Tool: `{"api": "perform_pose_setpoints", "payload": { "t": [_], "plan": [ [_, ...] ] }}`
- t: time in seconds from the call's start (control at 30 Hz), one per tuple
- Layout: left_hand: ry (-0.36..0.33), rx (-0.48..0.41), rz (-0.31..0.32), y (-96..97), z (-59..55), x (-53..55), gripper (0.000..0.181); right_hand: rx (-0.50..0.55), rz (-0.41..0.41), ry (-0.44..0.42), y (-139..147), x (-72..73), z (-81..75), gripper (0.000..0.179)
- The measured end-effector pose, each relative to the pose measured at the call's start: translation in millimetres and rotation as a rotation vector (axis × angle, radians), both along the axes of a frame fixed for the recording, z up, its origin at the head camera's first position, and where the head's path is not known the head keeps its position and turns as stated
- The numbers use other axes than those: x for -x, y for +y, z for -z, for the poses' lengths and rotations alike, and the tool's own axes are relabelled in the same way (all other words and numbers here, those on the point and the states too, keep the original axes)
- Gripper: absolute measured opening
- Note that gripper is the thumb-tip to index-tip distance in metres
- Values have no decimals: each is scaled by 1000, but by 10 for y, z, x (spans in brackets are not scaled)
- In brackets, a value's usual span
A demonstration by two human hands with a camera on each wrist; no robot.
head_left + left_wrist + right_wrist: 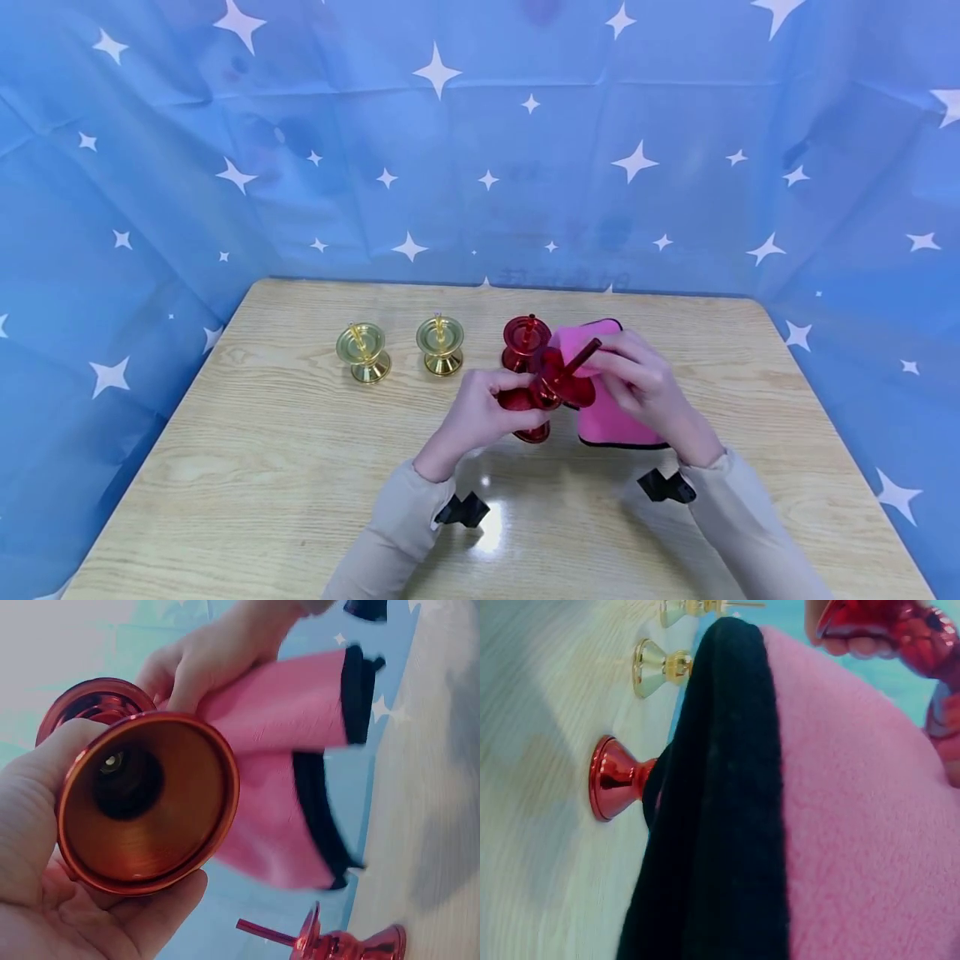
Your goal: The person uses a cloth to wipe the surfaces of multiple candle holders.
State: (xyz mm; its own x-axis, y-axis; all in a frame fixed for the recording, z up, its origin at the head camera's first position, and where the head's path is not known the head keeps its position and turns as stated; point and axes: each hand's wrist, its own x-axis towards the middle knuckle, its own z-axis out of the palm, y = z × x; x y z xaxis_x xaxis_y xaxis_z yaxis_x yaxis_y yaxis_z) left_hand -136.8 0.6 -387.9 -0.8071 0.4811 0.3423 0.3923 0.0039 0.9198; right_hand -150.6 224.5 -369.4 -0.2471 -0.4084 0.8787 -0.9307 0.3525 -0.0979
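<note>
Before you, a blue cloth (555, 142) spans the far side and wraps round to your left and right, scattered with white four-pointed stars (437, 72) of mixed sizes. A long crease (525, 85) runs level across its upper part (others slant down on your left), and faint marks (564, 278) show near its lower edge. Your table (240, 442) has a pale wood grain and rounded far corners; close to you, its glossy top throws back a bright spot of light (491, 527).

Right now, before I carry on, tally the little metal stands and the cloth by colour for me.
Gold stands: 2
Red stands: 2, one upright, one in the left hand
Pink cloth, black-edged: 1
Total: 5
</note>
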Motion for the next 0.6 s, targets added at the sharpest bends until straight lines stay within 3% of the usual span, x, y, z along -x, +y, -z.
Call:
{"api": "perform_pose_setpoints", "payload": {
  "t": [0.2, 0.33, 0.43, 0.6],
  "plan": [
    [1, 4, 19, 10, -18, -1, 29, -22, 40, 51, 24, -136, -128, 26],
    [14, 5, 127, 30, -7, 24, 25, 11, 61, 52, -9, -116, -180, 28],
    [-12, -19, 240, 53, -12, 27, 23, 72, -19, 20, -86, -84, -203, 28],
    [-43, -1, 315, 62, 9, 25, 21, 151, -210, -76, -200, -78, -202, 25]
  ]
}}
